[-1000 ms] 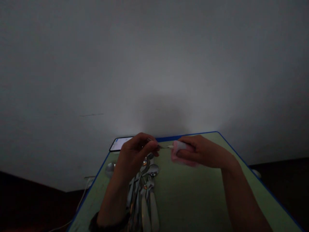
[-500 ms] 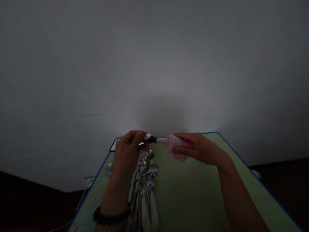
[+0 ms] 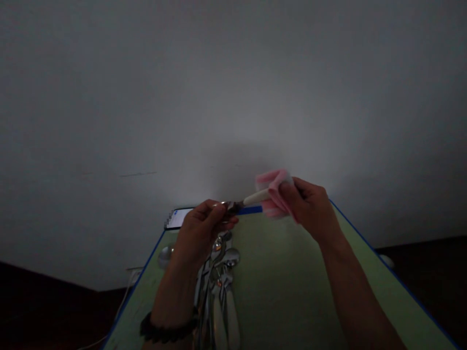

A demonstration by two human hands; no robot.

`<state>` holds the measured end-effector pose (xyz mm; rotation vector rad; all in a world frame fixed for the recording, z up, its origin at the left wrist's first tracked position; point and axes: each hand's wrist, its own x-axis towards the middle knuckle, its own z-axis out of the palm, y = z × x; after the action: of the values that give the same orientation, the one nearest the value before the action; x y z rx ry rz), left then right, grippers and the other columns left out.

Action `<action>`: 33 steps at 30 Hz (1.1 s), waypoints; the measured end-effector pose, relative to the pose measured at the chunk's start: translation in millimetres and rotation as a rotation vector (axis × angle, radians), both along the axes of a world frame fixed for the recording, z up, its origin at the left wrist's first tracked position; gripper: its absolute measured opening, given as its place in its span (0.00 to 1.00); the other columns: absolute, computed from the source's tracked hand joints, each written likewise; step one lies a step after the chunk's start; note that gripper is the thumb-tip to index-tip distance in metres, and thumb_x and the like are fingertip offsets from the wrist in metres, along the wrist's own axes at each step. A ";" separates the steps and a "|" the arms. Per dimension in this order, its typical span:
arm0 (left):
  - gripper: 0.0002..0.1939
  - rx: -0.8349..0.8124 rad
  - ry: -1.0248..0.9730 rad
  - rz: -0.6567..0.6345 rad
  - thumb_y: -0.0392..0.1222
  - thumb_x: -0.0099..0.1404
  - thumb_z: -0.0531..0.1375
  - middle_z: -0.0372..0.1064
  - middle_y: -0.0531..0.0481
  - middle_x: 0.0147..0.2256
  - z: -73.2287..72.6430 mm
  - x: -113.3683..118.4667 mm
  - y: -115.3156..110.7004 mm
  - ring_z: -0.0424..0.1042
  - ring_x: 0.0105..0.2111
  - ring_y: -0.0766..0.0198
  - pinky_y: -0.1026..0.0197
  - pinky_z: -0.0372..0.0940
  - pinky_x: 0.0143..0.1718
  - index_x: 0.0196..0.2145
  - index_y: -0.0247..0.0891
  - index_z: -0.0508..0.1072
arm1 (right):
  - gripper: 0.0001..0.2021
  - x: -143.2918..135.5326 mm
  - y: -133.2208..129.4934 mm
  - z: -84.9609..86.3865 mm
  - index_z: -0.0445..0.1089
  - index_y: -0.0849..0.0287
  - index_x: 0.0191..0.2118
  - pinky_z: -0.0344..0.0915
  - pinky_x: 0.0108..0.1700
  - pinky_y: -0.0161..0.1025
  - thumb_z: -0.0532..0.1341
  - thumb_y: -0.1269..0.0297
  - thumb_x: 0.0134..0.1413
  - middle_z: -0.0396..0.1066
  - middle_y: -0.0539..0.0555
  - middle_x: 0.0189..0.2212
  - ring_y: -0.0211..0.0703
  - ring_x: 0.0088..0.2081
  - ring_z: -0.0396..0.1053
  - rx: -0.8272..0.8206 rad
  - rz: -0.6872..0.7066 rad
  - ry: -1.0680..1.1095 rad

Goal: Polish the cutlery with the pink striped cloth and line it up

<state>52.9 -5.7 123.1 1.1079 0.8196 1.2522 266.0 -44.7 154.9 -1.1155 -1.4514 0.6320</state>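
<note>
"Two hands show. What is the left hand point(image 3: 202, 226) doing?"

"Its thumb and fingertips pinch the metal head of a white-handled utensil point(image 3: 256, 196). They cover much of that head, so I can't tell whether it's a spoon or a fork."

"Where is it, measured from the cutlery pile point(image 3: 221, 296)?"

"Raised in the air, past the pile's far end, with its handle slanting up to the right."

"And the right hand point(image 3: 312, 204)?"

"Farther right of the pile, its fingers bunched into a pink cloth point(image 3: 280, 200). The cloth is around the handle's end. How the fingers press beneath it, I can't tell; the folds hide them."

"What's in the pile itself?"

"Spoons and forks laid lengthwise, some with white handles, heads pointing away from the person."

"Anything around it?"

"A phone point(image 3: 178, 219) with its screen lit, beyond the pile to the left. A rounded metal piece point(image 3: 165, 255) sits left of the pile's upper part, partly behind the left wrist. Green tabletop point(image 3: 288, 287) spreads to its right."
</note>
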 end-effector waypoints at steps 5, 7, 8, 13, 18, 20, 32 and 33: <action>0.07 0.051 0.178 -0.107 0.41 0.55 0.64 0.76 0.48 0.28 6.0 9.9 -11.2 0.76 0.28 0.64 0.65 0.71 0.31 0.31 0.35 0.74 | 0.22 -17.8 9.0 -10.1 0.69 0.61 0.30 0.48 0.19 0.29 0.51 0.47 0.54 0.55 0.46 0.17 0.30 0.19 0.52 0.070 -0.215 0.202; 0.07 0.073 0.248 -0.177 0.39 0.55 0.64 0.77 0.47 0.30 8.9 16.5 -16.7 0.76 0.30 0.61 0.63 0.71 0.31 0.32 0.35 0.75 | 0.23 -26.3 12.2 -14.1 0.68 0.61 0.32 0.50 0.20 0.29 0.48 0.45 0.55 0.57 0.47 0.18 0.31 0.20 0.53 0.082 -0.221 0.287; 0.07 0.084 0.287 -0.226 0.39 0.56 0.63 0.77 0.46 0.30 10.0 20.0 -19.0 0.76 0.31 0.60 0.63 0.71 0.30 0.32 0.34 0.75 | 0.23 -30.8 13.1 -15.7 0.68 0.61 0.34 0.51 0.20 0.29 0.47 0.45 0.56 0.58 0.48 0.19 0.31 0.20 0.53 0.079 -0.216 0.318; 0.10 0.205 0.476 -0.345 0.42 0.60 0.58 0.76 0.44 0.31 11.5 29.8 -21.7 0.74 0.28 0.61 0.63 0.69 0.26 0.33 0.35 0.77 | 0.22 -50.9 13.9 -22.9 0.66 0.60 0.42 0.54 0.21 0.30 0.49 0.46 0.55 0.65 0.51 0.26 0.32 0.23 0.57 0.009 -0.116 0.356; 0.09 0.303 0.632 -0.175 0.40 0.60 0.57 0.75 0.49 0.26 14.9 21.8 -18.8 0.68 0.19 0.68 0.67 0.65 0.22 0.31 0.37 0.77 | 0.22 -59.9 19.9 -33.0 0.67 0.60 0.41 0.58 0.24 0.31 0.53 0.46 0.52 0.67 0.52 0.29 0.34 0.25 0.61 -0.081 0.030 0.408; 0.10 0.325 0.685 -0.213 0.41 0.61 0.56 0.75 0.49 0.27 16.2 17.4 -19.5 0.67 0.19 0.69 0.68 0.63 0.21 0.31 0.38 0.77 | 0.23 -57.6 23.0 -34.5 0.68 0.60 0.41 0.59 0.25 0.32 0.53 0.46 0.51 0.68 0.52 0.28 0.34 0.25 0.62 -0.091 0.031 0.447; 0.12 0.323 0.748 -0.151 0.46 0.61 0.56 0.75 0.49 0.25 15.3 12.8 -22.8 0.68 0.21 0.66 0.68 0.60 0.20 0.33 0.38 0.76 | 0.23 -36.1 32.3 -35.4 0.64 0.60 0.44 0.63 0.27 0.33 0.50 0.46 0.54 0.71 0.55 0.33 0.37 0.28 0.67 -0.046 -0.017 0.444; 0.12 0.320 0.735 -0.109 0.46 0.61 0.56 0.74 0.49 0.25 15.6 10.4 -21.3 0.69 0.22 0.65 0.67 0.61 0.22 0.32 0.38 0.76 | 0.22 -35.4 33.6 -36.6 0.65 0.61 0.43 0.63 0.29 0.34 0.52 0.46 0.53 0.71 0.56 0.33 0.37 0.29 0.67 -0.060 0.001 0.416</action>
<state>63.3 -27.1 138.7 1.9011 1.0960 0.8915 230.6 -11.0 118.3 -0.9593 -1.0803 0.8563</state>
